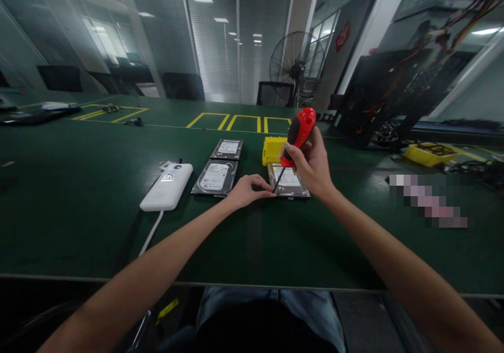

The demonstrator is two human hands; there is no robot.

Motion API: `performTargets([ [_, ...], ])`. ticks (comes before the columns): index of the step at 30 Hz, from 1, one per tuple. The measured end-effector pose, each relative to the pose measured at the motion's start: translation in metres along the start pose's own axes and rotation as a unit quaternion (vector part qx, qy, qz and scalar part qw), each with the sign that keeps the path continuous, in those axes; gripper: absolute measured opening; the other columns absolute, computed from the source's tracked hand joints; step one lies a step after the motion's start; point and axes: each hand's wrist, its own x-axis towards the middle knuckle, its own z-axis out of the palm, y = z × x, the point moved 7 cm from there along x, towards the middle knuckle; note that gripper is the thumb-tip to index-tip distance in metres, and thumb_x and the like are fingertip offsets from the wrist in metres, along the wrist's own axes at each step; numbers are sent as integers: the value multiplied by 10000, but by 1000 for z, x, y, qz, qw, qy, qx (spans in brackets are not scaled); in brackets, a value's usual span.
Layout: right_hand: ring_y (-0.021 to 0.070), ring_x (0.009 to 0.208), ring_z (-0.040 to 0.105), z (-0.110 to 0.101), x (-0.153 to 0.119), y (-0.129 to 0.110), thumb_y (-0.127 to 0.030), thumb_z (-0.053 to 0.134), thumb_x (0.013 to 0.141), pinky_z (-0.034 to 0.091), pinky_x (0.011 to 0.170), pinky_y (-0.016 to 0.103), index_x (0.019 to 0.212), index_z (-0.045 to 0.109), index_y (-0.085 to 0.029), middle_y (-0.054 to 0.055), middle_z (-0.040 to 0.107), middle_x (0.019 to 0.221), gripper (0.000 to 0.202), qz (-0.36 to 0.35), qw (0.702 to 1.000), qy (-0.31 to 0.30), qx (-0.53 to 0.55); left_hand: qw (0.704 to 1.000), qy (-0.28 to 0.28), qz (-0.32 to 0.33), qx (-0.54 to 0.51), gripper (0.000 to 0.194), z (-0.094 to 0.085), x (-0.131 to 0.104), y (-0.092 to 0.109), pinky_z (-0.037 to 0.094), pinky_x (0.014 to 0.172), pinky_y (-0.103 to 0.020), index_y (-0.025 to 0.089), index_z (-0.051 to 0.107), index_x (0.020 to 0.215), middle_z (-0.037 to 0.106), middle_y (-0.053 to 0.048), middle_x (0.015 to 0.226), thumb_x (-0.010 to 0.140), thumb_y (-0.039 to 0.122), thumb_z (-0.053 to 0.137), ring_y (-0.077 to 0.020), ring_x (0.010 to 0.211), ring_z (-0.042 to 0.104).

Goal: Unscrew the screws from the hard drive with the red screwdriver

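Observation:
My right hand (313,167) grips a screwdriver (301,130) with a red and black handle. Its thin shaft slants down to the near left corner of a hard drive (289,181) lying flat on the table. Beside the tip, my left hand (249,189) has thumb and forefinger pinched close together at that corner; whatever is between them is too small to make out. Left of the hands lie two more hard drives, a nearer one (215,177) and a farther one (227,149), end to end. A yellow box (273,150) sits just behind the drive under the screwdriver.
A white power bank (167,188) with a cable lies at the left. On the right stand an open computer case (388,98) with loose wires and a yellow tray (429,154). Small dark parts (134,121) lie farther back on the green table (252,248).

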Motion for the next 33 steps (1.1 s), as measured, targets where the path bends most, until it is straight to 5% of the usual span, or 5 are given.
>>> performTargets([
  [13, 128, 601, 616, -3, -1, 5, -482, 582, 784, 522, 506, 267, 978, 422, -250, 7, 607, 742, 342, 10, 1000, 7, -11, 997, -76, -22, 6, 240, -4, 0, 5, 427, 849, -314, 212, 709, 944, 638, -42, 1007, 806, 372, 594, -168, 945, 575],
  [33, 125, 582, 614, -2, -1, 1, -449, 594, 786, 492, 463, 249, 956, 423, -246, -2, 609, 716, 315, 1, 1000, 9, -10, 996, -89, -17, 21, 202, -4, 2, 1, 423, 880, -335, 203, 704, 913, 652, -44, 1021, 791, 334, 611, -168, 955, 586],
])
